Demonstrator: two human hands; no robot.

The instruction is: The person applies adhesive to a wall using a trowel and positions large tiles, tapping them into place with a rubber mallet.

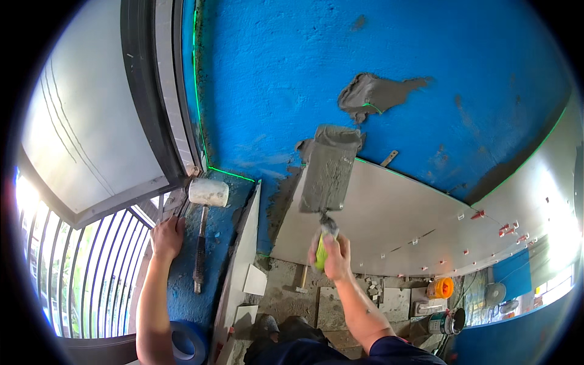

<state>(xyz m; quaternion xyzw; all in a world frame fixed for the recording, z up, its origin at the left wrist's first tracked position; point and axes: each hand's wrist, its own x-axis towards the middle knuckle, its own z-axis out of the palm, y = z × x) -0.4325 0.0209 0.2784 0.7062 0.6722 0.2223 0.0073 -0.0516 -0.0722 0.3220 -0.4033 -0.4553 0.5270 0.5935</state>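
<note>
My right hand [333,255] grips a trowel [328,173] by its yellow-green handle. Its wide flat blade is coated in wet grey mortar and is up against the blue wall [274,79], just above the top edge of the large pale tiles [389,219]. A thick smear of mortar [380,94] sticks to the wall above and right of the blade. At the left, my left hand [167,237] has its fingers curled over the lower window frame [176,204]. Beside it a mallet [208,192] with a white head and dark handle lies on the blue ledge.
A metal strip [389,159] juts above the tile edge; red and white clips [505,230] dot the joints. Green laser lines cross the wall. A blue ring-shaped roll [187,342] sits lower left. On the floor are a hammer [302,281], an orange bucket [443,288] and a dark-mouthed bucket [447,322].
</note>
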